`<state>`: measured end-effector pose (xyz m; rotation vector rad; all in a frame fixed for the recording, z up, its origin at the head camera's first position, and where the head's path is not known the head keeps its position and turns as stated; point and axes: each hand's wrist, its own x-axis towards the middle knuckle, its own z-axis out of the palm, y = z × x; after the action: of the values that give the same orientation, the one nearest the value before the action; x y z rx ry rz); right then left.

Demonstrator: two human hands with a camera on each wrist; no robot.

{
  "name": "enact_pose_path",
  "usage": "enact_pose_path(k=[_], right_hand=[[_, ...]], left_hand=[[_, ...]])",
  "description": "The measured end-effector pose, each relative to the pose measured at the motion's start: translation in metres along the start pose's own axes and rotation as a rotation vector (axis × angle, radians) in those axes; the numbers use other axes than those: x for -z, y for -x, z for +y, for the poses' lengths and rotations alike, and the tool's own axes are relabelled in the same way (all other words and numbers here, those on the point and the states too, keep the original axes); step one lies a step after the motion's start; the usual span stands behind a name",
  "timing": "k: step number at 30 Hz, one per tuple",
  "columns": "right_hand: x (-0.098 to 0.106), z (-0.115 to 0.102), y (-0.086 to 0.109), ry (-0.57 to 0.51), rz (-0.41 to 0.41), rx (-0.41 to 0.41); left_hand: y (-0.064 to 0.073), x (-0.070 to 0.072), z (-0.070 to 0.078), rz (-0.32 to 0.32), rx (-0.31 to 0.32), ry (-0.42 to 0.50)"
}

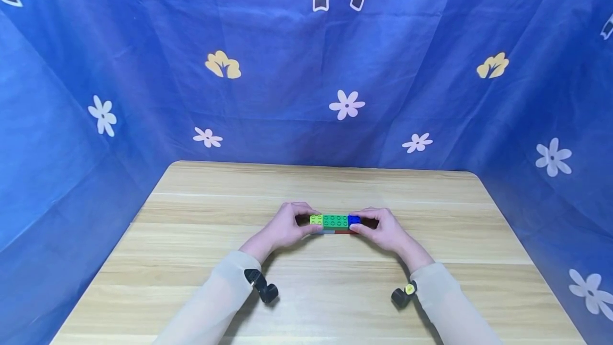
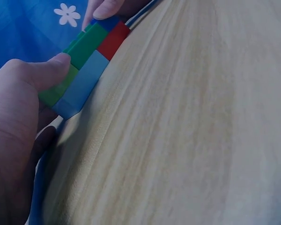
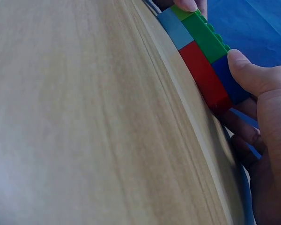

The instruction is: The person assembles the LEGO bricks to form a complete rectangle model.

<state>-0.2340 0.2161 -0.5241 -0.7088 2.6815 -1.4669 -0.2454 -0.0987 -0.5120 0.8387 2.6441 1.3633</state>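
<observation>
A two-layer block of toy building bricks stands on the table in the head view. Its top row is a lime brick point(image 1: 316, 220) at the left, a longer green brick point(image 1: 336, 221) in the middle and a dark blue brick point(image 1: 354, 220) at the right. Beneath them lie a light blue brick point(image 2: 84, 83) and a red brick point(image 3: 203, 72), end to end. My left hand point(image 1: 285, 226) pinches the lime end between thumb and fingers. At the opposite end my right hand point(image 1: 387, 232) grips the dark blue brick the same way. The far side of the block is hidden.
The light wood-grain table point(image 1: 330, 292) has rounded back corners. Behind it and along both sides hangs a blue curtain point(image 1: 278, 111) printed with flowers. A small black camera is strapped at each wrist over the pale sleeves point(image 1: 215, 294).
</observation>
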Motion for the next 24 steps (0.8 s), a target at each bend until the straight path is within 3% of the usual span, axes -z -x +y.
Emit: enact_pose_path(k=[16, 24], right_hand=[[0.003, -0.005, 0.004, 0.044, -0.015, 0.004], [0.006, -0.006, 0.006, 0.048, -0.021, 0.04]], left_hand=[[0.004, -0.003, 0.0, 0.025, -0.028, -0.048], [0.012, 0.001, -0.002, 0.037, -0.016, -0.014]])
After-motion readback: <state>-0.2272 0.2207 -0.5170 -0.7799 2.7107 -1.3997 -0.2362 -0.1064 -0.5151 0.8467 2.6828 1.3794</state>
